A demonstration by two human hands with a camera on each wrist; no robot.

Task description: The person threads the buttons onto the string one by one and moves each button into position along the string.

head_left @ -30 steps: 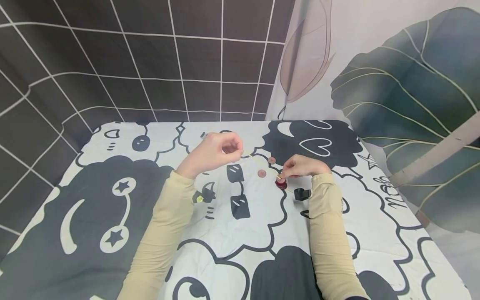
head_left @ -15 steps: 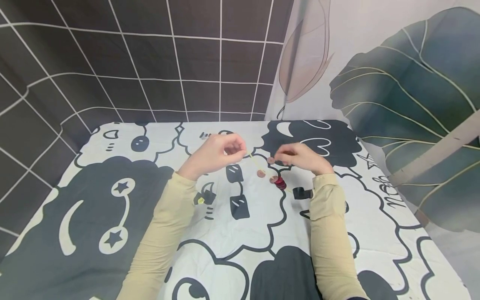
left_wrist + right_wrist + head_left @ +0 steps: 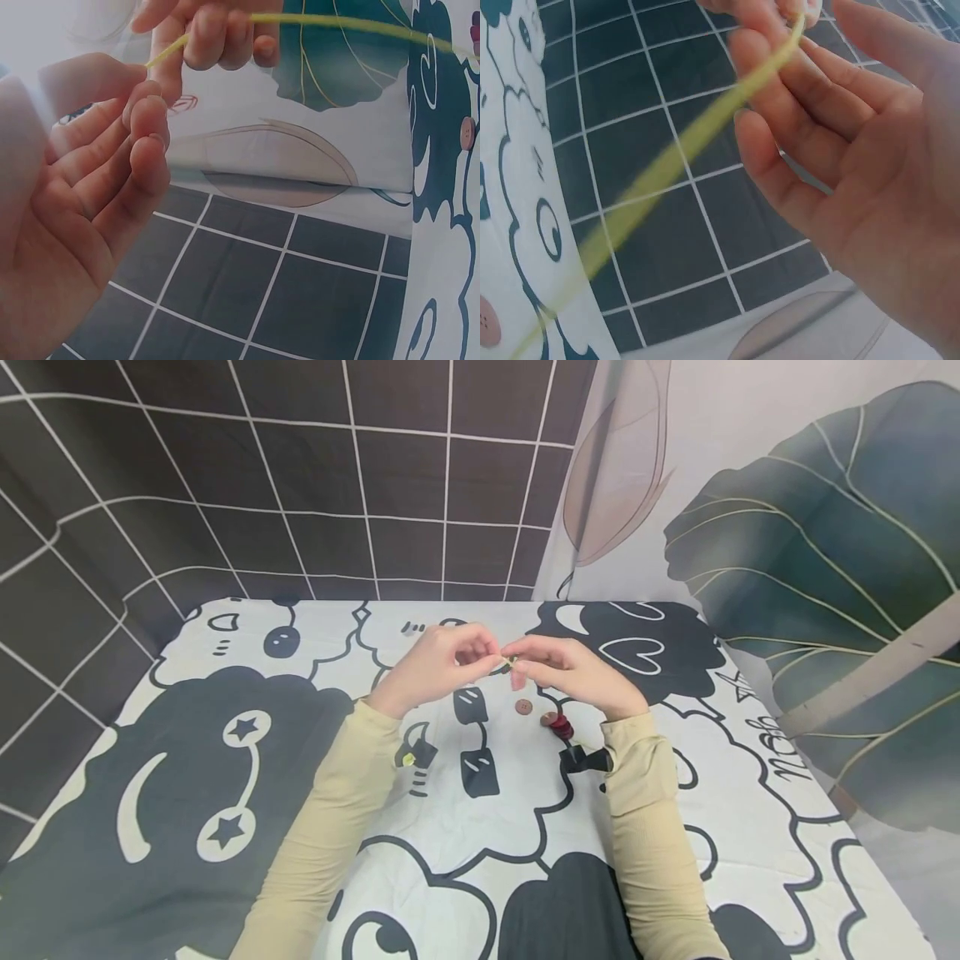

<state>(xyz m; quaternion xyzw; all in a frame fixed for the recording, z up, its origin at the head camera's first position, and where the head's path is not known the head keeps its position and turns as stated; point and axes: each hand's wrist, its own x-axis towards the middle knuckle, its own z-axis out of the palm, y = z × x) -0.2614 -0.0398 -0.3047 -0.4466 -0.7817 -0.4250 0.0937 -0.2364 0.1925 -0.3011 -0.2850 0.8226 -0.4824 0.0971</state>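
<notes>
My left hand (image 3: 442,668) pinches the end of a yellow cord (image 3: 337,21) between thumb and forefinger. Close against those fingertips is my right hand (image 3: 573,675), thumb apart from loosely bent fingers. In the right wrist view the cord passes across these fingers and runs down toward the patterned cloth. A pink button (image 3: 523,707) lies on the cloth below the hands. To its right sit a brownish button (image 3: 548,719) and several dark red buttons (image 3: 562,727) in an overlapping row.
The surface is covered by a black-and-white cartoon cloth (image 3: 420,877). A small yellow bit (image 3: 408,760) lies near the left sleeve. Behind hangs dark grid-patterned fabric (image 3: 405,477), with a leaf-printed curtain (image 3: 810,543) at the right.
My right hand has left the buttons and risen leftward to meet the left hand at the cord's end. The left hand has barely moved and keeps its pinch.
</notes>
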